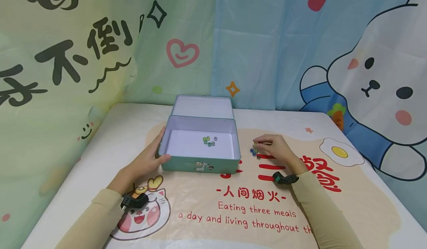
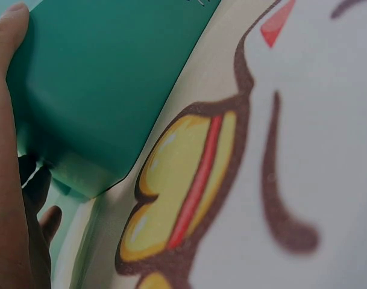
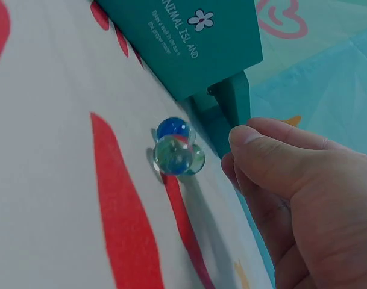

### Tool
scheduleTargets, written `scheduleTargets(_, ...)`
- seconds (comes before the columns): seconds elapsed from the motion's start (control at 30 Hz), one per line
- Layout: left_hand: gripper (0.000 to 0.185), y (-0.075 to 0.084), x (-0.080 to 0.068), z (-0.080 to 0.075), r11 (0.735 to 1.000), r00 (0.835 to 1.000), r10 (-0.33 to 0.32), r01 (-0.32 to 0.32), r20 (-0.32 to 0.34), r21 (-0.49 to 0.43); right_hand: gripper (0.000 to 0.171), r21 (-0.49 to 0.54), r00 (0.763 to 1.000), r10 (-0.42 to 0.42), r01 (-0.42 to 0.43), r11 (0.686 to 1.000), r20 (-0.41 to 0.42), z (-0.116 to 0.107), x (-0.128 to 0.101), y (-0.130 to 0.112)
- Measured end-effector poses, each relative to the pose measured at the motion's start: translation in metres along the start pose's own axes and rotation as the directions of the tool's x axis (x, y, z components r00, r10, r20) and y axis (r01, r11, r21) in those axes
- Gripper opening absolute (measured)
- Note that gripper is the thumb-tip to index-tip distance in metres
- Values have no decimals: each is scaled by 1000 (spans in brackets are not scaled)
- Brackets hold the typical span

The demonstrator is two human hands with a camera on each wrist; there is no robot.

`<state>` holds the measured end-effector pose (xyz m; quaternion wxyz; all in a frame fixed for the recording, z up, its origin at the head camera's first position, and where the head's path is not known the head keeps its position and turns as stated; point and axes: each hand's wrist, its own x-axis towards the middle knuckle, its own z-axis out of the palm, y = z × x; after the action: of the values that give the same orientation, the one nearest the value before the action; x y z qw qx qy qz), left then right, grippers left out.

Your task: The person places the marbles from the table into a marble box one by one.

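Note:
A green tin box (image 1: 200, 164) stands on the table with its lid (image 1: 203, 106) raised at the back. Several small glass marbles (image 1: 209, 143) lie on its white floor. My left hand (image 1: 150, 150) holds the box's left side, thumb on the front wall (image 2: 93, 78) and the other fingers along the side. To the right of the box, my right hand (image 1: 275, 148) has thumb and index finger pinched together, with a small yellowish marble (image 1: 255, 144) at the tips. Just by those fingertips, a cluster of blue and clear marbles (image 3: 174, 150) rests on the cloth.
A printed cloth (image 1: 247, 204) with red lettering, a cat face and a fried egg covers the table. Behind it hangs a curtain (image 1: 247, 49) with a large white cartoon animal. Black bands with small cameras (image 1: 285, 178) sit on both wrists.

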<state>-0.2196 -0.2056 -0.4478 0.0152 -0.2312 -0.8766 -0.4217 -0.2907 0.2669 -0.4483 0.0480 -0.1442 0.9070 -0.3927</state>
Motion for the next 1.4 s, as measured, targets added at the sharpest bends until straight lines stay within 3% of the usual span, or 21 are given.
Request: scheduleTargets(1.4,95,1,0,-1,1000,1000,6,-6,5,15,34,90,992,-107,112,990,-60,3,-2,-42)
